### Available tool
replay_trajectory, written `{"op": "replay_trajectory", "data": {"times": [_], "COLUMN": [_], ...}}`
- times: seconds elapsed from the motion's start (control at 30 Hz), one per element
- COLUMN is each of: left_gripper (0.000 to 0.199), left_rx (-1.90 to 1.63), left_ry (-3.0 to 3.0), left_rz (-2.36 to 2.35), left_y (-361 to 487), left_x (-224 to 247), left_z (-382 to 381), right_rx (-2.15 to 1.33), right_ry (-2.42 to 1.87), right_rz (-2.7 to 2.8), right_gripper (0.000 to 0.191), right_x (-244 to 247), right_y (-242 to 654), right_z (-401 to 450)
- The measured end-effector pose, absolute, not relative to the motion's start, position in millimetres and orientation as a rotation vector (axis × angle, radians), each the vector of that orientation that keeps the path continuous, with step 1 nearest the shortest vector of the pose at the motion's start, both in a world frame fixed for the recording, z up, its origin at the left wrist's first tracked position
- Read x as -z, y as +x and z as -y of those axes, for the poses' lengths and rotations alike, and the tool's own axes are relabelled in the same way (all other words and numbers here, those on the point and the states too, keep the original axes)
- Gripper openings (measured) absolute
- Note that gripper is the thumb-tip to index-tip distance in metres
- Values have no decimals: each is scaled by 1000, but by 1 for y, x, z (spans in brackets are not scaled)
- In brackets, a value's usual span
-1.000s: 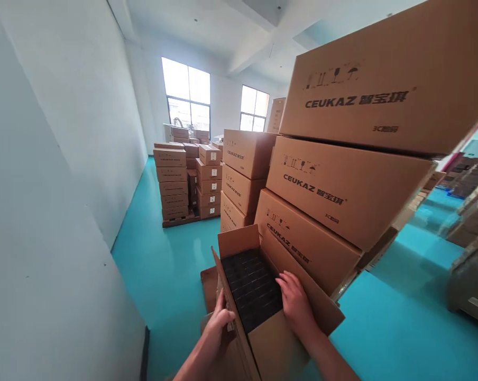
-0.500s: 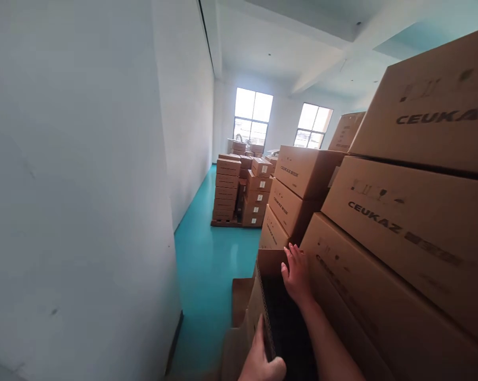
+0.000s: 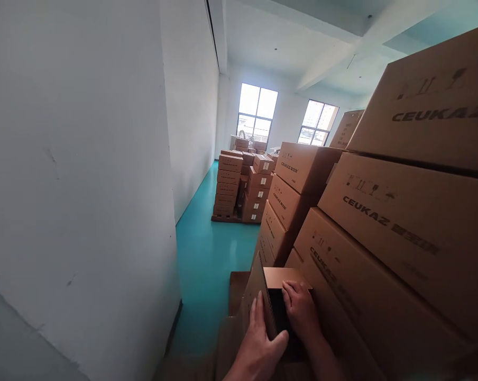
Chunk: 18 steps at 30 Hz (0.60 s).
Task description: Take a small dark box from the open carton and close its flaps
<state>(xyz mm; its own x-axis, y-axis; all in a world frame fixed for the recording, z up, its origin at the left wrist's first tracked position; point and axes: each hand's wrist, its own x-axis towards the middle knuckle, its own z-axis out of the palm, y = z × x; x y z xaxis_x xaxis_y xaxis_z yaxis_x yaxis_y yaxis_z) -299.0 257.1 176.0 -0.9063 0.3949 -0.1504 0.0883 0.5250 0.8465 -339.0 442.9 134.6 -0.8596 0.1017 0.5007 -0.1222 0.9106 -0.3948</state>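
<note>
An open cardboard carton point(image 3: 256, 283) stands low in front of me, its inside dark. My left hand point(image 3: 260, 336) is at its left side flap, the fingers stretched along the outer face and the thumb over the edge on the inner side. The far end flap point(image 3: 281, 277) is folded inward over the opening. Curled fingers of my right hand point(image 3: 300, 307) lie on that flap's near edge. The right side flap point(image 3: 334, 301) stands up against the stacked cartons. My right forearm hides part of the opening.
Tall stacks of printed cartons point(image 3: 397, 211) rise close on the right, with another carton stack point(image 3: 298, 169) beyond. A white wall point(image 3: 84, 159) runs along the left. Blue-green floor point(image 3: 207, 264) lies between. Farther off, a pallet point(image 3: 227, 218) carries more cartons.
The far end flap has gone from upright to folded inward, with my right hand now on its edge. My left hand has shifted slightly up along the side flap.
</note>
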Motion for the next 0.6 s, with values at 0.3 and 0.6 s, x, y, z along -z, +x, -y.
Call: {"op": "replay_trajectory", "data": {"times": [0.3,0.6], "left_gripper": [94,86], "left_rx": [-1275,-1004], "left_ry": [625,682], "left_rz": [-2670,-2665], "left_y": [-285,-301], "left_x": [-173,-204], "left_z": [-277,-275], "right_rx": [-518,-485], "right_ry": [44,23], "right_rz": [2433,2746], "right_gripper": [38,34], "right_x": [-133,-153], "right_y": [-341,-337], "right_z": [-444,-433]}}
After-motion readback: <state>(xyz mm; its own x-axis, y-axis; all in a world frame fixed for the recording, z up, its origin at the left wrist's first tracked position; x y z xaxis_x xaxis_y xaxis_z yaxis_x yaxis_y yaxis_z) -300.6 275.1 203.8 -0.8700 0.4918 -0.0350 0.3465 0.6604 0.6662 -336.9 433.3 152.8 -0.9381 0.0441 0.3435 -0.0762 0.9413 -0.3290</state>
